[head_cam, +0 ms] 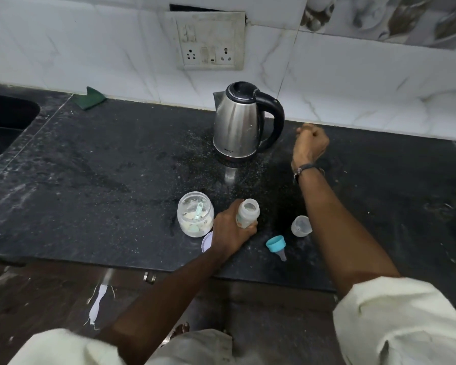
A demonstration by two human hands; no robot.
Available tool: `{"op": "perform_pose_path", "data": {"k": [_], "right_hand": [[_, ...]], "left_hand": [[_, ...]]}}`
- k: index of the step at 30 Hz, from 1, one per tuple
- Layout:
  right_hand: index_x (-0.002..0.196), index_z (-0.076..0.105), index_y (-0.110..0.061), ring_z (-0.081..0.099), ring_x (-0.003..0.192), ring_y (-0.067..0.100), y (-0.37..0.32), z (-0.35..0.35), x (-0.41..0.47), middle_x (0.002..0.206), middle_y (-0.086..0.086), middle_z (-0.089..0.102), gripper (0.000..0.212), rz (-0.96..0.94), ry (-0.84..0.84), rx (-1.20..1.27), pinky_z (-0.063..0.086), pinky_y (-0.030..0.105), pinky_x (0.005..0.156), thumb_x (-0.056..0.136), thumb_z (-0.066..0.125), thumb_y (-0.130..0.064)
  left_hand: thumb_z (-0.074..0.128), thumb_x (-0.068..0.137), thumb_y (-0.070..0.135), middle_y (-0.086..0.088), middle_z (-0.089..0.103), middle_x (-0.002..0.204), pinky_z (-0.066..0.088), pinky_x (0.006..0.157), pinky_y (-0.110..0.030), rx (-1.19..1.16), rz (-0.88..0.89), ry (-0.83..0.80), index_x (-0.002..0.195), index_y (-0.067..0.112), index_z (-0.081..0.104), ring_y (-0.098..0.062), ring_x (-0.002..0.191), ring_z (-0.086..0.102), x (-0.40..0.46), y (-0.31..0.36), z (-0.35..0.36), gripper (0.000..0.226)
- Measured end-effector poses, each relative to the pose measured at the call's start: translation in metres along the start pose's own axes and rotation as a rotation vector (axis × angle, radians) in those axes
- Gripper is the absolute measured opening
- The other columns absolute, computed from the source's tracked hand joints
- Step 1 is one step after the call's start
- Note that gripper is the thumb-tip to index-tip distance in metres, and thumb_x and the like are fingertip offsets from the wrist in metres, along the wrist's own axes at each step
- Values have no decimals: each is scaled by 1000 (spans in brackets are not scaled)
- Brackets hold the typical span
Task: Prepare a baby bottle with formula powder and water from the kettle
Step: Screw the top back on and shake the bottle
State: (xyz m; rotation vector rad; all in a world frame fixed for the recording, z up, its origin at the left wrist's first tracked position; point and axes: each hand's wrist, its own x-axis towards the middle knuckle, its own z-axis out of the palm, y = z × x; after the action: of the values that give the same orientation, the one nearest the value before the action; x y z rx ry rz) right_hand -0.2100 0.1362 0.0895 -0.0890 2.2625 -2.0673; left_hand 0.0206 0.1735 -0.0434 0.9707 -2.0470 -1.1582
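Note:
My left hand (231, 229) grips the open baby bottle (248, 213), which stands upright on the black counter (103, 167). An open clear jar of formula powder (194, 218) with a pale green scoop inside stands just left of the bottle. The steel kettle (238, 119) with its black handle stands further back. My right hand (311, 143) hovers to the right of the kettle's handle, fingers curled, holding nothing I can see. The blue teat ring (275, 245) lies on its side near the front edge, with the clear bottle cap (301, 225) beside it.
The jar's lid (206, 242) lies flat behind my left wrist. A green cloth (91, 97) lies at the back left by the wall, near the dark sink (5, 119). A socket plate (208, 40) is on the tiled wall above the kettle.

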Motion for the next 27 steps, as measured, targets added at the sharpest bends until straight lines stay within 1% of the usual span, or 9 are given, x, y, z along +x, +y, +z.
{"op": "perform_pose_path", "data": {"k": [3,6,9,11,14,16,18,22,27], "right_hand": [[77,69,-17,63,62,12,3,-32,-19,73,5,72,17,12,-210,-61,54,29,57,86,61,-6],[77,70,-14,64,58,11,14,-63,-44,77,9,74,17,-17,-476,-368,55,27,54,88,62,-4],[79,72,-11,73,71,21,24,-89,-65,79,8,75,7,-53,-733,-708,62,36,68,85,70,-12],[79,71,-15,71,79,21,32,-102,-76,81,3,74,12,-104,-849,-946,60,37,75,81,77,-25],[90,66,-20,65,89,21,44,-115,-96,98,2,69,34,-190,-886,-1240,54,35,79,70,82,-43],[107,61,-17,62,100,25,52,-121,-110,111,6,64,51,-253,-927,-1356,51,35,81,70,82,-45],[117,55,-13,59,109,29,58,-125,-122,119,10,60,58,-345,-938,-1468,48,36,83,74,79,-43],[117,51,-9,59,113,33,68,-129,-134,124,12,59,40,-471,-878,-1585,49,38,81,85,67,-26],[116,50,-6,59,109,36,80,-134,-135,122,15,58,28,-471,-826,-1523,50,42,79,89,55,-11]], "left_hand": [[77,71,41,4,74,102,56,83,-40,-14,2,2,123,26,60,-15,94,70,-1,3,-1,56],[75,72,42,3,75,103,56,83,-40,-16,13,-9,123,23,61,-15,93,70,-1,3,-4,57],[75,71,41,2,75,104,56,84,-41,-18,24,-11,123,21,61,-17,95,70,-1,4,-5,57],[75,71,41,2,75,104,56,84,-41,-20,29,-12,122,22,62,-17,95,70,0,4,-4,57],[74,70,44,3,74,104,56,83,-42,-28,25,-32,122,23,61,-18,96,70,1,3,-4,58],[73,69,46,2,74,105,56,83,-43,-26,28,-31,122,23,61,-19,96,70,2,1,-4,60],[72,68,48,2,75,105,56,83,-43,-21,30,-25,123,23,61,-19,96,70,2,1,-4,61],[70,67,51,3,75,105,56,83,-43,-18,29,-22,122,24,61,-20,95,70,3,0,-3,63],[70,66,51,2,75,104,56,82,-42,-17,38,-20,122,24,61,-20,94,70,4,-2,-2,62]]}}
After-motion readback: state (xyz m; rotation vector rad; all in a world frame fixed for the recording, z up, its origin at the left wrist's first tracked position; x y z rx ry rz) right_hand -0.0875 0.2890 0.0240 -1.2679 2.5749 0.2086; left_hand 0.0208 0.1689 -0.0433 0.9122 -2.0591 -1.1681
